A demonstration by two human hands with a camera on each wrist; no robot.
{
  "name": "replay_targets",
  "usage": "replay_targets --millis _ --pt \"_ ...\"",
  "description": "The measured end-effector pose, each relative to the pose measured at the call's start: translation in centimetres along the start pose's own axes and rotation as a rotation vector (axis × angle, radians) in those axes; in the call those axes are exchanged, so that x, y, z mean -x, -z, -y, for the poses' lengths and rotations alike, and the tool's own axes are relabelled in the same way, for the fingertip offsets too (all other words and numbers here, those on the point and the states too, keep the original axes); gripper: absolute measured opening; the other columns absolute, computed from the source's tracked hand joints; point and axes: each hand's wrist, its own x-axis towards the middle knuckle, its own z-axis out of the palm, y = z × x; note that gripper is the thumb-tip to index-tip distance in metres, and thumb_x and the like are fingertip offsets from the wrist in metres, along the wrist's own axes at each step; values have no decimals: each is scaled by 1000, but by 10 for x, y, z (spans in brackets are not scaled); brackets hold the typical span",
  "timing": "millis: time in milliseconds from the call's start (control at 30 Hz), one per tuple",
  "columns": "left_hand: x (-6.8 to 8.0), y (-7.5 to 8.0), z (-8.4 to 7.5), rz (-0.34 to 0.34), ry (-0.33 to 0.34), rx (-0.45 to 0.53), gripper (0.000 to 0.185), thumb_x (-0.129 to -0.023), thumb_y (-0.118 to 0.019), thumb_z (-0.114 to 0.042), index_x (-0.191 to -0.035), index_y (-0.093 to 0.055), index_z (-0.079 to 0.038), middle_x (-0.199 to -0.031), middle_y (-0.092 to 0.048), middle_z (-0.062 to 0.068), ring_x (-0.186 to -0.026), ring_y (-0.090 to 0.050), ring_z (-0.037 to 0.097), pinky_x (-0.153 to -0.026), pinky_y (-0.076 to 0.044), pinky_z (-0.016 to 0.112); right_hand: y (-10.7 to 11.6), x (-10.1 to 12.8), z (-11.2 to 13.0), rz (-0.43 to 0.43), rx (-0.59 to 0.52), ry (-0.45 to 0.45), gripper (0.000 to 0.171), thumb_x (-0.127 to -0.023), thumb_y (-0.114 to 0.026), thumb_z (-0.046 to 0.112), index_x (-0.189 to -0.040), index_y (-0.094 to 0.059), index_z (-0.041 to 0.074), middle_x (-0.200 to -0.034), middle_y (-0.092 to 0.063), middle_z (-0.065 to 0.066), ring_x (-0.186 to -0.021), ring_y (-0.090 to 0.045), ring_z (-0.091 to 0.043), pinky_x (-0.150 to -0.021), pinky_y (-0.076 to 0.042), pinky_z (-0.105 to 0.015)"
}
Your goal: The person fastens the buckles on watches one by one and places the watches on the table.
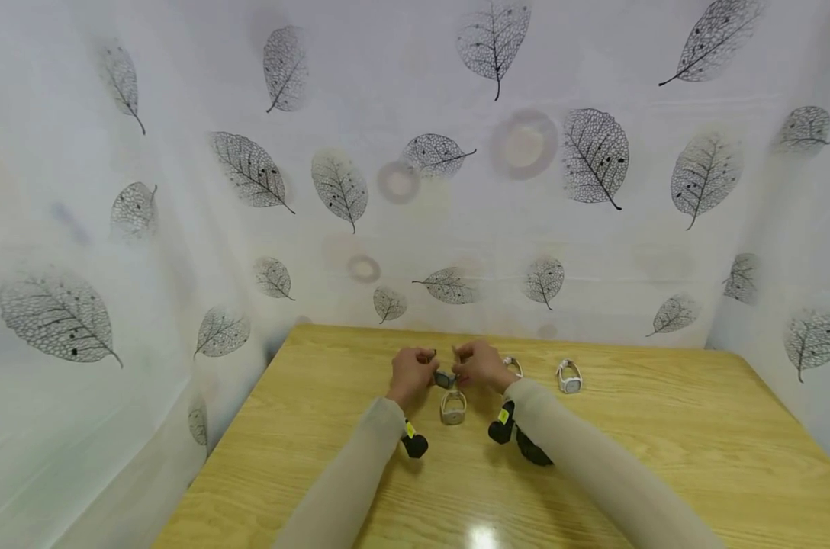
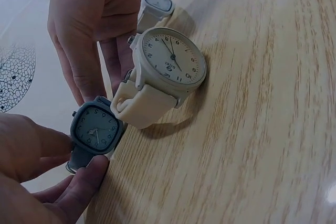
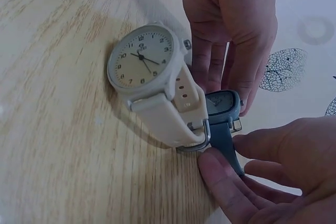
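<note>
Head view: both hands at frame center over the surface (image 1: 662,427). Left hand (image 1: 411,375) and right hand (image 1: 480,364) pinch the grey watch (image 1: 445,379) between them. Cream watch (image 1: 452,407) just below, untouched; white watch (image 1: 569,377) right.

- The tabletop (image 1: 662,457) carries every watch, and a leaf-printed backdrop (image 1: 415,191) rises behind it and along both sides.
- The left hand (image 1: 411,374) and right hand (image 1: 480,364) meet near the tabletop's far middle, with the small square watch (image 1: 445,379) between them.
- The round watch (image 1: 453,408) stands on the tabletop just nearer the person than the small square watch.
- A third watch (image 1: 513,366) lies just behind the right hand.
- A fourth watch (image 1: 569,377) lies further right, apart from the rest.
</note>
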Motion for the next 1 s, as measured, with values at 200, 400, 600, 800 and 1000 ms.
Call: replay_targets --millis 200,400,600,800,1000 --pt "0 1 -1 -18 8 -24 16 -92 -73 -4 -107 -77 4 -86 -73 9 -56 -61 12 -53 -52 23 1 1 1 0 10 8 29 -95 -69 -1 -122 -68 -11 -94 -76 -19 -77 -76 -31 -69 -63 -38" --pt "-1 1 0 -29 2 3 18 -89 -72 2 -106 -76 7 -87 -74 12 -53 -60 10 -51 -53 22 -1 -1 1 -13 22 -5 29 -95 -70 1 -122 -70 -9 -92 -75 -14 -73 -75 -26 -67 -63 -35" --pt "1 0 -2 -48 39 19 23 -87 -72 5 -110 -75 8 -91 -74 13 -54 -64 12 -52 -56 23 -2 -2 -1 -16 -24 -25 40 -94 -70 -2 -133 -63 -10 -92 -75 -18 -72 -75 -28 -65 -63 -36" --pt "2 0 -4 -66 59 76 24 -85 -72 7 -109 -74 9 -93 -74 16 -58 -69 20 -56 -60 30 -2 -2 -1 -34 -31 -7 41 -95 -69 0 -135 -61 -8 -95 -75 -19 -75 -76 -29 -66 -63 -36" --pt "0 0 -1 -73 74 156 29 -85 -69 7 -113 -73 9 -97 -74 15 -64 -71 20 -60 -62 31 2 -1 -3 -49 11 49 40 -97 -69 5 -136 -62 -5 -97 -75 -17 -76 -76 -28 -73 -63 -37"
